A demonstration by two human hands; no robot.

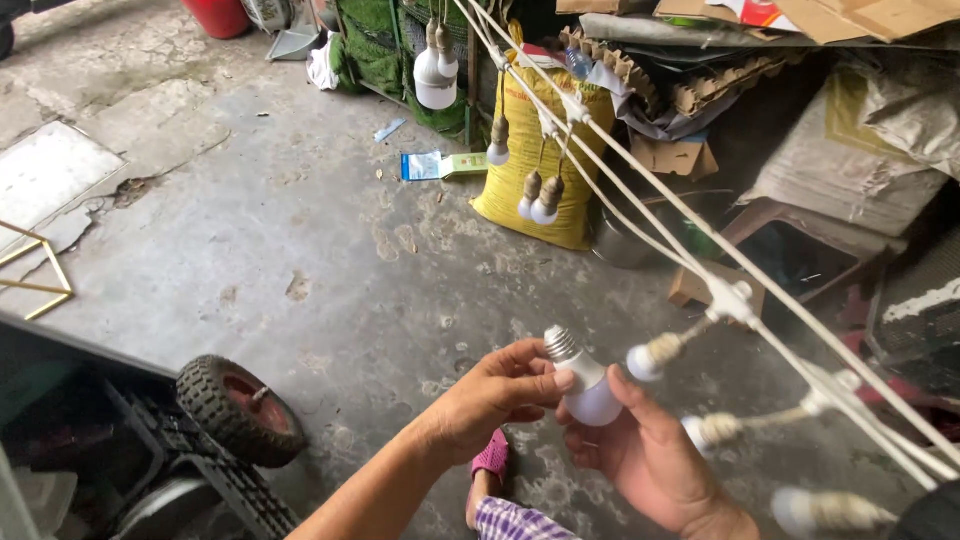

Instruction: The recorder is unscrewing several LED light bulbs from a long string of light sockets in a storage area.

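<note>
Two bare hands meet low in the middle of the head view around a single white light bulb (585, 385) with a metal screw base pointing up and to the left. The left hand (495, 395) comes in from the lower left, its fingers curled together and its thumb and fingertips pinched on the bulb's neck just below the threads. The right hand (650, 455) lies under and beside the bulb, palm up, its fingers cupped loosely against the rounded glass end, with the thumb resting along the bulb's side. Just to the right of the bulb, a white cable string (760, 300) runs diagonally from the upper middle down to the lower right edge, carrying hanging sockets; one wrapped socket with a small bulb (655, 355) hangs near the held bulb, not touching it. More bulbs (540, 200) dangle from the string farther up, in front of a yellow sack (525, 165) standing on the concrete floor (300, 230). A small rubber wheel (235, 410) with a reddish hub sits at the lower left. Flattened cardboard (680, 90) is piled at the upper right. A pink sandal (490, 460) shows between the forearms, below the hands.
</note>
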